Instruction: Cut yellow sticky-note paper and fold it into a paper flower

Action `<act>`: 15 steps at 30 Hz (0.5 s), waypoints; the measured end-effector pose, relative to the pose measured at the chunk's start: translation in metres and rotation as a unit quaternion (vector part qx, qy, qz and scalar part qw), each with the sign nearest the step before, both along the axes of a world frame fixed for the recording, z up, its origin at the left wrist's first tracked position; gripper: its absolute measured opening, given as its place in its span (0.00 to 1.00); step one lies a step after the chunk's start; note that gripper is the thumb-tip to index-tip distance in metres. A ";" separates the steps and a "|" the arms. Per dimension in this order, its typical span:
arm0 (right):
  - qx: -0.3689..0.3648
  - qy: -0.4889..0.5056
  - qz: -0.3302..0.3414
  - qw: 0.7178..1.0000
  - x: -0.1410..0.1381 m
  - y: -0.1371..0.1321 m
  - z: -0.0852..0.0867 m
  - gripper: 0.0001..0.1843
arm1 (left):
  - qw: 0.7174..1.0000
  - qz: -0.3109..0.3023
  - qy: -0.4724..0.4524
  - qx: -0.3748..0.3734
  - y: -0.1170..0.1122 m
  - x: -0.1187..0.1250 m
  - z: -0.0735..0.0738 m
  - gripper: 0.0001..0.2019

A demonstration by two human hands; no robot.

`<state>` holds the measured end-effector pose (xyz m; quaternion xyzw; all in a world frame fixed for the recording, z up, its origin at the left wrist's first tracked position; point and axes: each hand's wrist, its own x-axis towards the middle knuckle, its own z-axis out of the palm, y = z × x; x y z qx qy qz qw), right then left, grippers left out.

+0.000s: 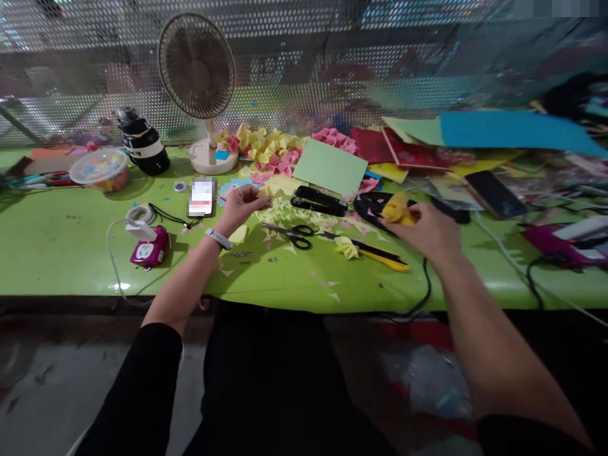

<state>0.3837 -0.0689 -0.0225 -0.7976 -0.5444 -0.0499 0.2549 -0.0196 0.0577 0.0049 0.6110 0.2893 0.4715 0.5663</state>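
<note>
My left hand (243, 204) hovers above pale yellow paper scraps (285, 212), its thumb and fingers pinched together. Whatever may be between those fingertips is too small to make out. On the right, my right hand (430, 231) is closed on a deep yellow paper flower (398, 209), over a black object (370, 206) lying on the table. Between the hands are black-handled scissors (300, 237) and a black stapler (319, 201). A pale yellow folded paper piece (348, 248) touches a yellow-and-black tool (384, 254), perhaps a cutter.
Folded yellow paper pieces (266, 144) and pink ones (285, 163) are heaped behind a green sheet (331, 166). A fan (197, 66), a black bottle (145, 145), a phone (201, 197) and a purple socket block (149, 247) stand left. Cables cross the green table (61, 253).
</note>
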 end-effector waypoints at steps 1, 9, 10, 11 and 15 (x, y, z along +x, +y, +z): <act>0.013 -0.005 0.011 1.000 0.017 0.002 -0.010 0.27 | 1.000 0.010 -0.003 -0.003 0.002 -0.002 0.002 0.21; 0.063 -0.073 0.145 0.985 0.002 -0.003 0.002 0.07 | 0.997 0.063 0.008 -0.043 0.002 -0.007 0.011 0.18; 0.071 -0.046 0.160 0.984 -0.021 0.000 0.013 0.05 | 0.996 0.067 0.016 -0.048 0.001 -0.007 0.011 0.18; 0.052 -0.014 0.191 0.980 -0.046 0.005 0.022 0.07 | 0.996 0.071 0.026 -0.053 0.000 -0.006 0.010 0.18; -0.098 0.042 0.275 0.956 -0.140 0.042 0.039 0.08 | 0.993 0.082 0.051 -0.068 -0.001 -0.005 0.006 0.18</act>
